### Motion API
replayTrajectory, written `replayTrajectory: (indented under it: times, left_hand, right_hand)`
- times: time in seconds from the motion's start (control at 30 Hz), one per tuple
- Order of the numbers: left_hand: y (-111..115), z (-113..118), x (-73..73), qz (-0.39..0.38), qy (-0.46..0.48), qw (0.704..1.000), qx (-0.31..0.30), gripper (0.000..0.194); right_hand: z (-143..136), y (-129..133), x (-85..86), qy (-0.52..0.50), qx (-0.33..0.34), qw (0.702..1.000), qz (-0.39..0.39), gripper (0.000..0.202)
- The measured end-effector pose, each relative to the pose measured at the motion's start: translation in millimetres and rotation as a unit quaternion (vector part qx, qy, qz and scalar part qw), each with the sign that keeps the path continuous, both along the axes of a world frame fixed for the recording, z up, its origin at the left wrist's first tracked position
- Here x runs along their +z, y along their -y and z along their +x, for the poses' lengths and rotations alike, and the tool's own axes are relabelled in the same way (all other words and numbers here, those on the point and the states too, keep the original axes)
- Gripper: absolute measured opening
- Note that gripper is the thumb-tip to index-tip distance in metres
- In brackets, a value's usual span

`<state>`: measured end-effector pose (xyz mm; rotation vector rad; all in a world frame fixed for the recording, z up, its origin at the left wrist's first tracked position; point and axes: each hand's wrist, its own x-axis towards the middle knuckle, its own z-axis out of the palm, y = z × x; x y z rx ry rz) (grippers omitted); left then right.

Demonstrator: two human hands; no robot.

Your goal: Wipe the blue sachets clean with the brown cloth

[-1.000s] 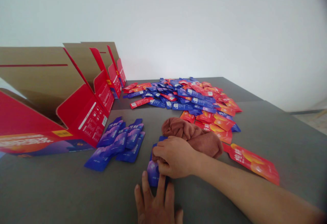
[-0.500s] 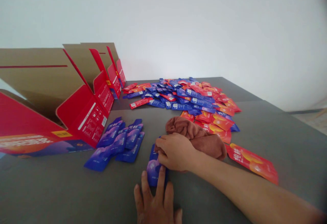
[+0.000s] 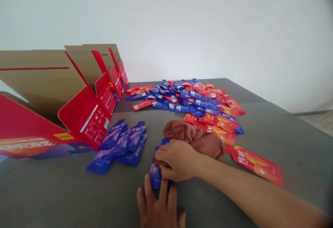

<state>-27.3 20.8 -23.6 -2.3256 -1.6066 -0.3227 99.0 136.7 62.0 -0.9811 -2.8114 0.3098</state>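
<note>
A blue-purple pouch lies flat on the grey table, partly covered by my hands. My left hand has its fingers spread, with the fingertips at the pouch's near end. Closed around a bunched brown cloth, my right hand presses it against the pouch's upper face. Most of the cloth trails to the right behind that hand. To the left, several blue pouches overlap in a small group. A red-orange pouch rests right of the cloth, near my right forearm.
Open red cardboard boxes stand in a row along the left side, flaps raised. Farther back, a broad heap of blue and red pouches spreads over the table. A white wall rises behind it.
My right hand and the cloth have slid slightly left and toward me along the pouch. My left hand stays where it was.
</note>
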Motion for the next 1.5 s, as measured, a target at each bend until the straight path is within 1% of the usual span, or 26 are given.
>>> replayTrajectory:
  times: [0.07,0.23,0.33,0.4,0.57,0.67,0.77,0.97,1.03,1.1,1.23,1.33,1.43,1.5]
  left_hand:
    - [0.0,0.1,0.7,0.002,-0.001,1.0,0.001,0.049]
    - [0.1,0.2,2.8,-0.008,-0.001,1.0,0.002,0.046]
    - [0.5,0.4,3.5,-0.016,0.002,1.0,0.006,0.046]
    - [0.8,0.6,3.6,-0.021,0.007,1.0,0.008,0.044]
    - [0.9,1.3,1.7,-0.027,0.014,0.999,0.016,0.045]
    - [0.7,1.6,0.3,-0.019,0.016,1.0,0.012,0.049]
    - [0.7,1.6,0.3,-0.017,0.013,1.0,0.013,0.048]
    - [1.0,1.7,4.3,-0.026,-0.002,1.0,0.015,0.043]
    - [0.9,1.6,5.1,-0.03,-0.004,0.999,0.017,0.042]
    - [0.8,1.5,5.1,-0.032,-0.004,0.999,0.019,0.041]
    - [0.9,1.0,3.4,-0.026,-0.001,1.0,0.017,0.042]
    - [1.0,0.9,2.5,-0.027,0.002,0.999,0.017,0.043]
    - [1.1,1.1,2.9,-0.027,0.006,1.0,0.015,0.045]
    - [1.1,1.3,3.7,-0.027,0.01,1.0,0.013,0.045]
  right_hand:
    - [-0.2,-0.1,-0.9,0.003,-0.021,1.0,0.007,0.021]
    - [-1.1,-3.7,-2.3,0.032,-0.1,0.994,0.019,0.022]
    - [-1.1,-5.6,-2.0,0.046,-0.129,0.99,0.016,0.023]
    - [-0.2,-6.1,-1.5,0.047,-0.118,0.992,0.016,0.024]
    - [2.0,-3.8,-0.7,0.019,-0.014,1.0,0.011,0.023]
    - [1.0,-1.0,-0.2,0.016,0.018,1.0,0.006,0.022]
    - [-0.8,0.1,0.9,0.026,-0.006,1.0,0.003,0.023]
    - [-1.3,-1.9,0.0,0.034,-0.107,0.994,0.017,0.022]
    - [-0.6,-2.6,-1.0,0.037,-0.128,0.991,0.02,0.021]
    - [0.4,-3.1,-1.3,0.036,-0.116,0.992,0.023,0.021]
    - [2.2,-2.8,0.0,0.022,-0.043,0.999,0.017,0.023]
    - [1.6,-1.2,1.1,0.014,-0.005,1.0,0.006,0.023]
    - [-0.1,0.0,1.6,0.011,-0.009,1.0,0.009,0.023]
    - [-1.1,-0.3,1.6,0.017,-0.04,0.999,0.015,0.022]
